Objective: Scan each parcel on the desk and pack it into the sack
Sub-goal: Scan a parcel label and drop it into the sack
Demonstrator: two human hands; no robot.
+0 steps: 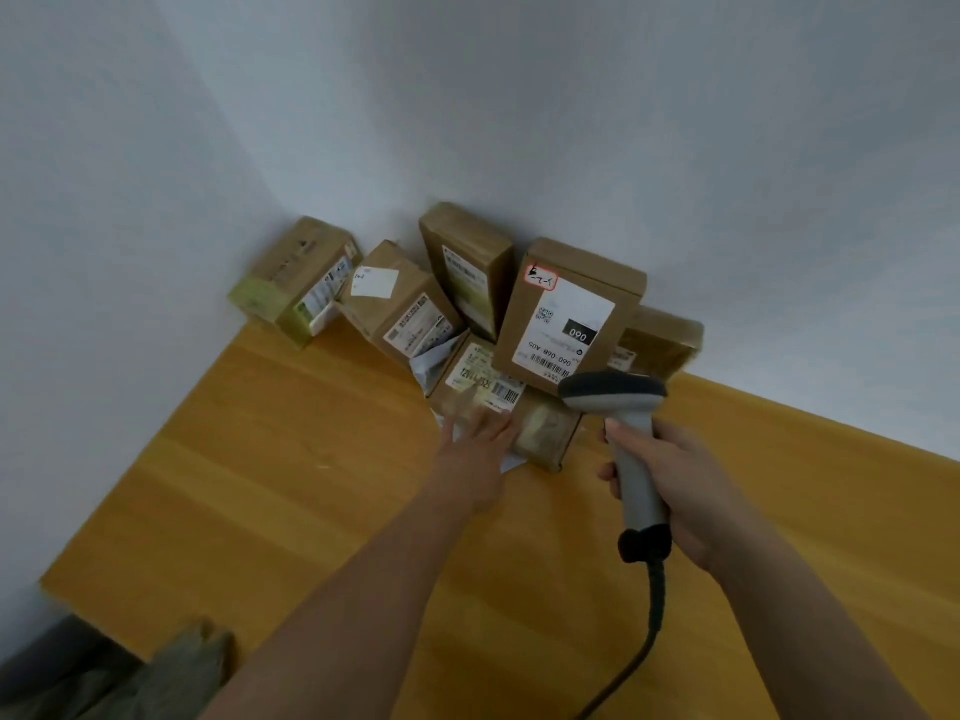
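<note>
Left hand (475, 439) fingers spread flat on the front parcel (485, 387) (blurred); right hand (670, 475) fingers curl round the scanner (631, 444).

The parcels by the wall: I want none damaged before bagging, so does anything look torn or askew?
Yes. The second box from the left has its white label peeling loose at the lower corner.

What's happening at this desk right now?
A person is scanning parcels piled in the corner of a wooden desk. The right hand grips a corded barcode scanner, its head close to the pile. The left hand reaches with straight fingers onto a flat labelled parcel at the front. Several boxes lean against the wall behind.
</note>
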